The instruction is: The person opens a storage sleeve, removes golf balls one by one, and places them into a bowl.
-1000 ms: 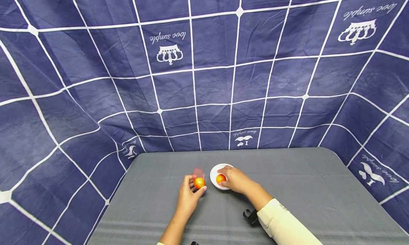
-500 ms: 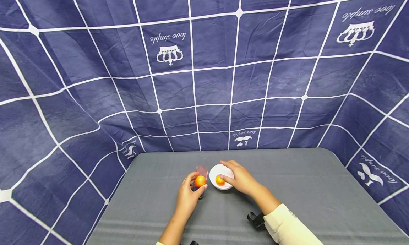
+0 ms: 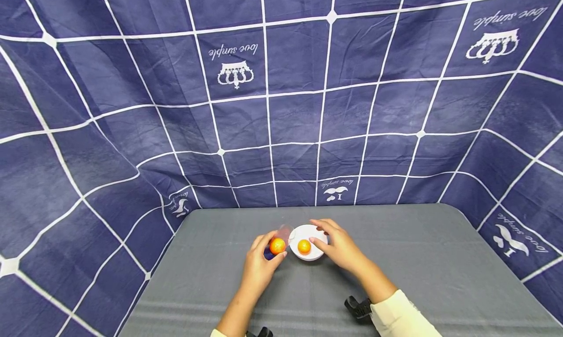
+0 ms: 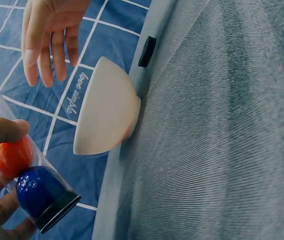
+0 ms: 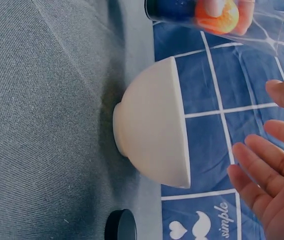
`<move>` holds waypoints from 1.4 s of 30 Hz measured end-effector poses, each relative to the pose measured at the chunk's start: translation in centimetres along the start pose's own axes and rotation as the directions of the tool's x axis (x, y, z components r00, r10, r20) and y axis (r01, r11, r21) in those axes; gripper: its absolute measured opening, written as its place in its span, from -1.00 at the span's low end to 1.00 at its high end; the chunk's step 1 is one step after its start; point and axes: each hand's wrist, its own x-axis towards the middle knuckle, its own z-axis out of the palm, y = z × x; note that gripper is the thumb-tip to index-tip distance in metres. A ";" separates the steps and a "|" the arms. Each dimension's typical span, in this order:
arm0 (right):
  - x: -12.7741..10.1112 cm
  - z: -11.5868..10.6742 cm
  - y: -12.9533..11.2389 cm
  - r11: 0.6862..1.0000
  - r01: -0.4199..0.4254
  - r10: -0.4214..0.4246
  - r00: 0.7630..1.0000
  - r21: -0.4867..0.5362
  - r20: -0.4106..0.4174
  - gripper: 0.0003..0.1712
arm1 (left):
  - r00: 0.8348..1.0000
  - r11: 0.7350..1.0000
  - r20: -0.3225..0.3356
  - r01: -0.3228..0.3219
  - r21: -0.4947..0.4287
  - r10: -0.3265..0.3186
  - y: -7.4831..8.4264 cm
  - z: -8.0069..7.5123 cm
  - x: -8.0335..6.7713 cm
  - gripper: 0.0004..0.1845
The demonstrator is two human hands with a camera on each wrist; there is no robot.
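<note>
My left hand [image 3: 258, 264] grips a clear tube-like plastic cup [image 4: 51, 187], thumb on one side and fingers on the other. Its mouth tips right toward the white bowl [image 5: 154, 125]. Inside the cup are a small orange [image 4: 12, 157] and, at the bottom end, a blue rounded piece [image 4: 39, 189] with pale marks. Another small orange [image 3: 304, 246] lies in the bowl, visible from above; the bowl's wall hides it in both wrist views. Over the bowl's right rim hovers my right hand [image 3: 342, 249], fingers spread and holding nothing.
A black round lid-like disc [image 5: 120, 225] sits on the grey cloth-covered table [image 3: 211, 278], right of the bowl; from above my right hand hides it. Behind and beside the table hangs a blue checked curtain [image 3: 290, 122].
My right hand has let go of the orange in the bowl and drawn back to the right. In my left hand, the clear cup has tilted over so its mouth leans toward the bowl.
</note>
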 end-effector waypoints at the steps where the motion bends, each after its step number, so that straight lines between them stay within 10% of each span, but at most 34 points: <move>1: -0.1 -0.1 0.0 1.000 0.003 -0.003 1.000 0.002 -0.005 -0.44 | 1.000 1.000 0.002 -0.011 0.007 0.011 0.1 -0.1 0.1 -0.40; 15: -1.6 -0.6 -0.2 0.991 -0.011 0.014 1.000 0.130 -0.025 -0.53 | 0.984 0.965 0.054 -0.178 0.194 0.170 1.0 -0.1 0.3 -0.39; 34: -2.7 0.6 -0.7 0.956 -0.087 0.061 0.993 0.280 0.101 -0.51 | 0.902 0.786 0.163 -0.429 0.445 0.400 1.6 0.1 0.3 -0.31; 42: -3.1 1.1 -0.8 0.932 -0.144 0.105 0.986 0.333 0.131 -0.49 | 0.891 0.755 0.195 -0.451 0.476 0.409 1.8 0.1 0.2 -0.27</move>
